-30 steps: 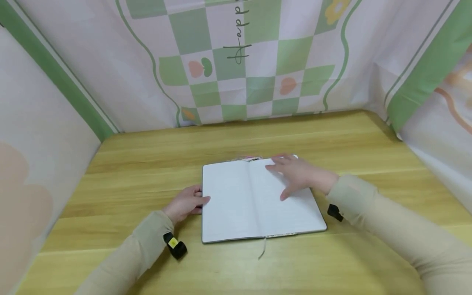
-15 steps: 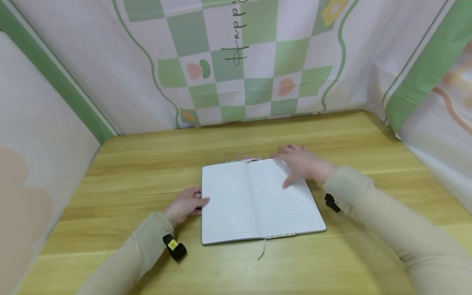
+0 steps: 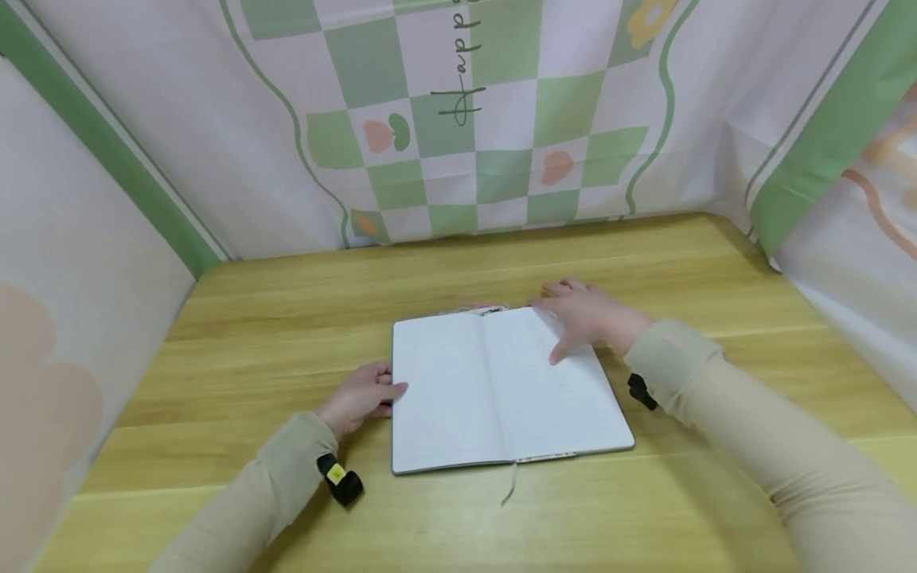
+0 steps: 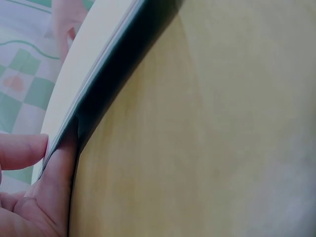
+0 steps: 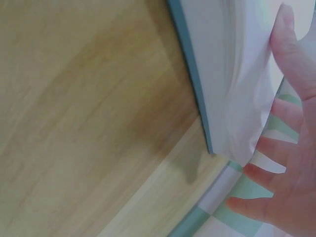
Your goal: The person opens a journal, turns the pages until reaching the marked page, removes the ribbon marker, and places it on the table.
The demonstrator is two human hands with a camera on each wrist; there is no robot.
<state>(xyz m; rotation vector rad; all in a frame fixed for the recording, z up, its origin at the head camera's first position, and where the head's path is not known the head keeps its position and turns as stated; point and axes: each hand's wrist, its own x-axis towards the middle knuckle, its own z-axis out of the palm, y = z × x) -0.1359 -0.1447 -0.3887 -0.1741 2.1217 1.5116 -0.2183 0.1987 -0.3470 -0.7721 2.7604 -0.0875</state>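
An open notebook (image 3: 447,398) with lined, almost blank pages lies flat on the wooden table. My left hand (image 3: 360,396) pinches its left edge, thumb on the page and fingers under the cover. In the left wrist view the fingers (image 4: 58,187) reach beneath the dark cover (image 4: 118,64). At the top right corner, my right hand (image 3: 587,317) lies with the thumb over the right page and the other fingers spread past the upper edge. The right wrist view shows those fingers (image 5: 271,177) apart beside a thick stack of pages (image 5: 232,84).
A thin ribbon bookmark (image 3: 513,482) trails from the bottom of the spine. Something with pinkish and white strands (image 3: 483,309) pokes out at the notebook's top edge. Beyond the wooden table (image 3: 286,318) hangs a green-and-white checked cloth (image 3: 444,127).
My right hand has moved from over the right page up to the notebook's top right corner, and then barely shifts. The left hand keeps its hold on the left edge.
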